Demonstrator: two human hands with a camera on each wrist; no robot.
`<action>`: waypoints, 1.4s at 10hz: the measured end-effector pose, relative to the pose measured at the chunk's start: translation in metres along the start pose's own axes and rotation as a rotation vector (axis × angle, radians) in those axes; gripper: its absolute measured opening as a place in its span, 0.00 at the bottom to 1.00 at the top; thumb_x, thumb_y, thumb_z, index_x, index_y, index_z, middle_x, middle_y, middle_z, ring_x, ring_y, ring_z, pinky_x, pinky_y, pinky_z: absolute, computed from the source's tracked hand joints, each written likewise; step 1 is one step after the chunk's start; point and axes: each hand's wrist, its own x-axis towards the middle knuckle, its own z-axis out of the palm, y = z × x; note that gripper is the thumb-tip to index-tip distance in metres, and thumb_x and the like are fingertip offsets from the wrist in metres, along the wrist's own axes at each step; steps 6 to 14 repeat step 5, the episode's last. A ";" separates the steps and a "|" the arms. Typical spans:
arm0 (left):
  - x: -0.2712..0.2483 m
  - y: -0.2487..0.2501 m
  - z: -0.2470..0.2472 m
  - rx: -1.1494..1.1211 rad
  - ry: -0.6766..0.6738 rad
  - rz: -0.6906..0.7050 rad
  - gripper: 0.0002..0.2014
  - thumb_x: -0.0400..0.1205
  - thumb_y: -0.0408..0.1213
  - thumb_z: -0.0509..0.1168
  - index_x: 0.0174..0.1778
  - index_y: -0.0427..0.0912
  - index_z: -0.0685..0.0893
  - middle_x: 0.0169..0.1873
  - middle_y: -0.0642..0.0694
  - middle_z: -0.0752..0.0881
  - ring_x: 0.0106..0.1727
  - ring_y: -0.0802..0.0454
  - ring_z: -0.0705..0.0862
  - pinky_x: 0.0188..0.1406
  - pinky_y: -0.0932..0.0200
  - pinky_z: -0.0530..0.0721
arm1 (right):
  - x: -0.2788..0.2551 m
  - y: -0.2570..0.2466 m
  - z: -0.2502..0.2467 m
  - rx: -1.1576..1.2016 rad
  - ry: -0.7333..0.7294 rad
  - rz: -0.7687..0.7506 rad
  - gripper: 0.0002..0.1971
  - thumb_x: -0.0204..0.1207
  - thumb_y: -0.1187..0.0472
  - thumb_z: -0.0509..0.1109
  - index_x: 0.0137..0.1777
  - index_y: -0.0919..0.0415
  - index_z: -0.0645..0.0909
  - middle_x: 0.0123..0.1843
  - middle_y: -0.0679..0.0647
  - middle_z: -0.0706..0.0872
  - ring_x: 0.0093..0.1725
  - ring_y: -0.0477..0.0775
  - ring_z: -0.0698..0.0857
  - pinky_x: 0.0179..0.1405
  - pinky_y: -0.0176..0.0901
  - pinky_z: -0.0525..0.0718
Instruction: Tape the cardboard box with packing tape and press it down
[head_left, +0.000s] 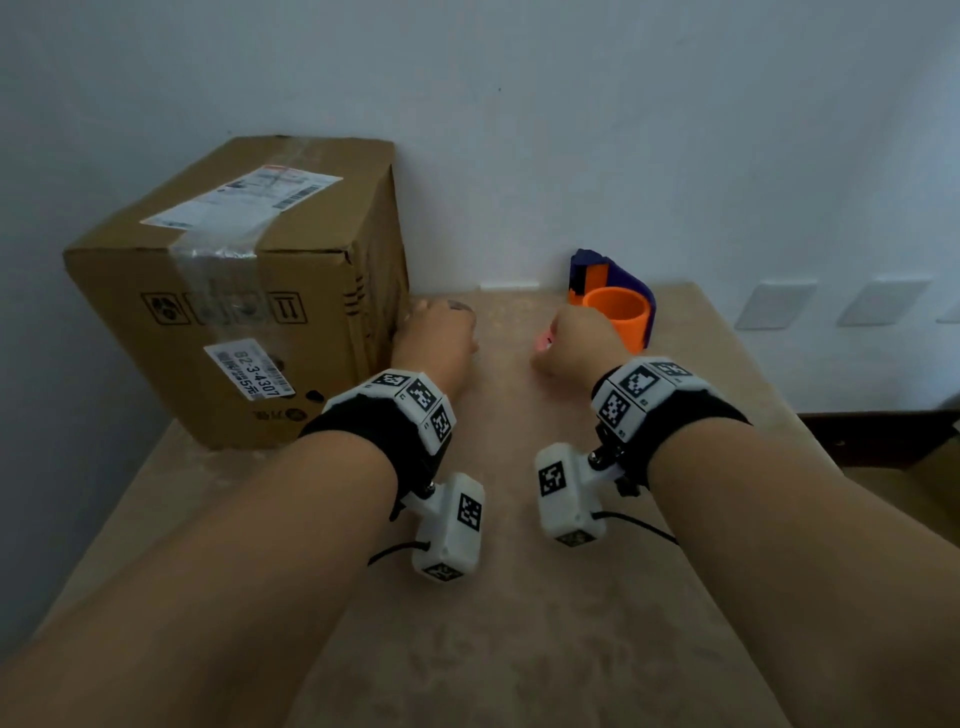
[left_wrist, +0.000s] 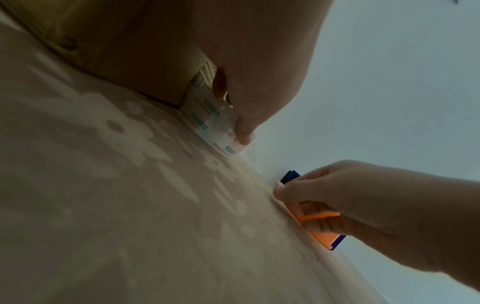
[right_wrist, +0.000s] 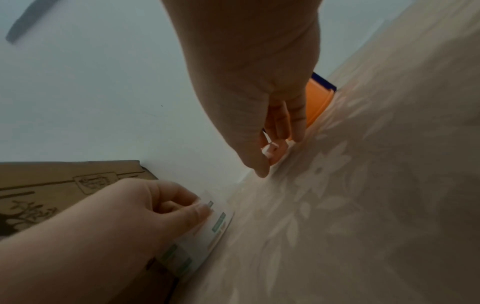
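Note:
A brown cardboard box (head_left: 234, 291) stands at the table's back left against the wall, with clear tape and labels on it. My left hand (head_left: 436, 332) is beside the box's right face and grips a roll of clear packing tape (right_wrist: 207, 226) with green print, standing on the table; the head view hides the roll behind the hand. The roll (left_wrist: 210, 123) touches the box's lower corner. My right hand (head_left: 576, 338) has its fingers curled on the orange and blue tape dispenser (head_left: 618, 312), which sits by the wall. The dispenser's orange spool is bare.
The beige patterned table (head_left: 519, 597) stretches toward me under both forearms. A pale wall runs right behind the box and the dispenser. White wall plates (head_left: 774, 304) and dark furniture (head_left: 883, 436) lie past the table's right edge.

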 end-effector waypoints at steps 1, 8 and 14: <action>0.005 -0.001 0.003 -0.020 -0.004 -0.013 0.12 0.85 0.37 0.57 0.56 0.36 0.83 0.58 0.35 0.82 0.62 0.36 0.75 0.60 0.47 0.76 | 0.010 0.001 0.007 -0.018 -0.018 0.014 0.19 0.73 0.63 0.70 0.26 0.57 0.65 0.27 0.50 0.70 0.40 0.56 0.77 0.40 0.41 0.71; -0.012 0.006 -0.017 -0.222 0.031 -0.061 0.18 0.82 0.42 0.63 0.66 0.37 0.79 0.66 0.35 0.74 0.70 0.37 0.69 0.71 0.46 0.71 | -0.016 0.011 -0.014 -0.064 -0.068 -0.056 0.21 0.78 0.52 0.66 0.59 0.71 0.81 0.55 0.65 0.87 0.58 0.64 0.85 0.56 0.52 0.85; -0.012 0.006 -0.017 -0.222 0.031 -0.061 0.18 0.82 0.42 0.63 0.66 0.37 0.79 0.66 0.35 0.74 0.70 0.37 0.69 0.71 0.46 0.71 | -0.016 0.011 -0.014 -0.064 -0.068 -0.056 0.21 0.78 0.52 0.66 0.59 0.71 0.81 0.55 0.65 0.87 0.58 0.64 0.85 0.56 0.52 0.85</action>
